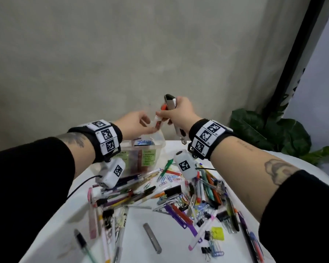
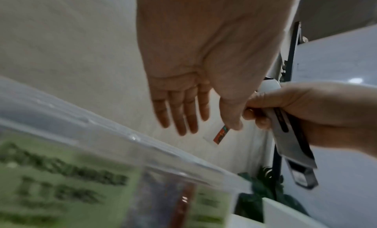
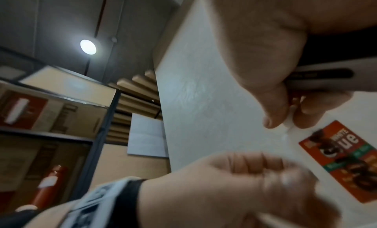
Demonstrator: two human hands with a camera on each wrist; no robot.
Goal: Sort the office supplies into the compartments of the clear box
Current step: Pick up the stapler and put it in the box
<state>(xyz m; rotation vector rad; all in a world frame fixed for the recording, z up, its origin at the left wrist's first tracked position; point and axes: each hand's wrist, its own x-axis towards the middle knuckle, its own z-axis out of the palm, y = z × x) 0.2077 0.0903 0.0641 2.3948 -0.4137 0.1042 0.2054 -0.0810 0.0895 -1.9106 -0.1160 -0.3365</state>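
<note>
Blurred left hand (image 3: 234,188) fingers loosely apart; right hand (image 1: 180,114) fingers clamp stapler (image 1: 176,118), half hidden.

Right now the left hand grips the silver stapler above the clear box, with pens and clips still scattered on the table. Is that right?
Not quite. The right hand grips the stapler above the clear box, as the head view shows. The left hand only reaches in beside it. Pens and clips do still lie scattered on the table.

glue bottle (image 1: 158,120): white, orange label, held above box | clear box (image 1: 141,158): green labels, table's far edge | pens, clips (image 1: 179,198): scattered
</note>
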